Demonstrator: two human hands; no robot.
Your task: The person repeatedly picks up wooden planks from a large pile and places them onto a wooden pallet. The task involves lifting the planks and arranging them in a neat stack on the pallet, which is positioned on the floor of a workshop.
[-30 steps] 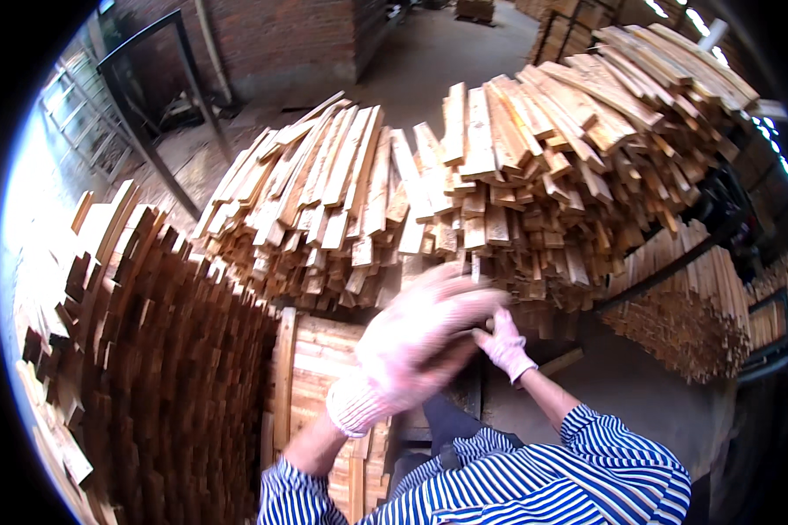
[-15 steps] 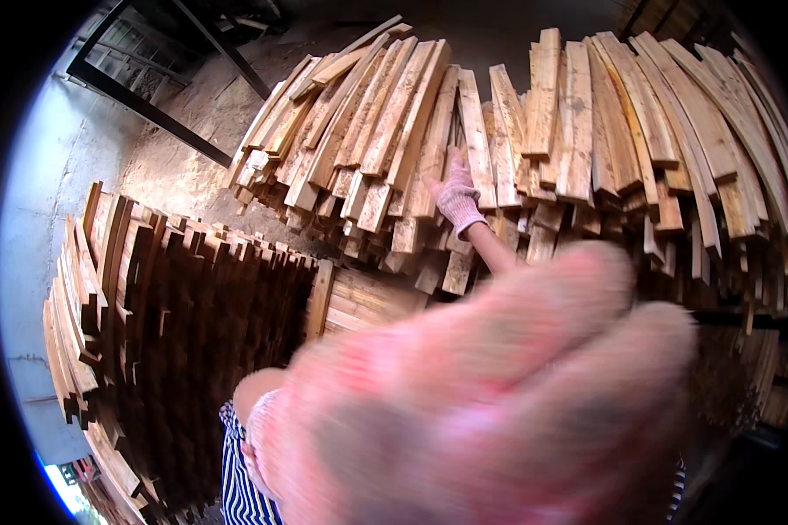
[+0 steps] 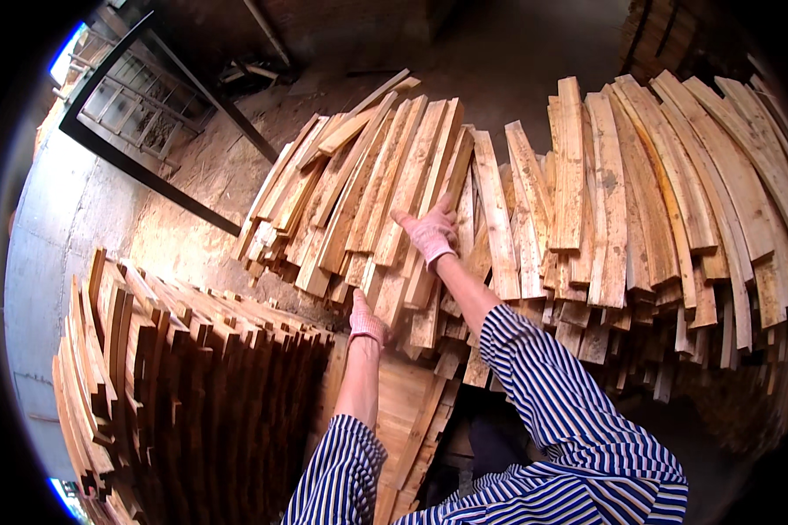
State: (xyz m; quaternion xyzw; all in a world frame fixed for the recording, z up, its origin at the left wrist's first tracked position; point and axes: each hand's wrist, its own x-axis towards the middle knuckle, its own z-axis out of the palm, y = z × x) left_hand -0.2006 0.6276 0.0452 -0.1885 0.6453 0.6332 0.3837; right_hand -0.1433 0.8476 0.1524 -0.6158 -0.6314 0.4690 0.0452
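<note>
Both my hands wear pale pink, soiled work gloves. My right hand (image 3: 431, 229) lies over a wooden slat (image 3: 422, 278) in the pile ahead. Its thumb stretches left and its fingers reach over the slat's other edge, so the grip spans the wood. Lower and to the left, my left hand (image 3: 368, 325) is at the near ends of the slats, closed against one with its thumb pointing up. The fingers underneath are hidden. Around the hands, rough, stained slats (image 3: 411, 162) lie side by side in layers, their near ends uneven.
A tall stack of slats (image 3: 193, 350) stands at the left beside a pale wall (image 3: 61, 227). More slats (image 3: 606, 201) fill the right. A dark metal frame (image 3: 153, 179) rises at the back left. Below my hands is a low stack of boards (image 3: 403, 411).
My left hand, large and blurred near the camera before, has moved out to the slat ends. In the picture, my right hand appears slightly left and lower as the view has shifted.
</note>
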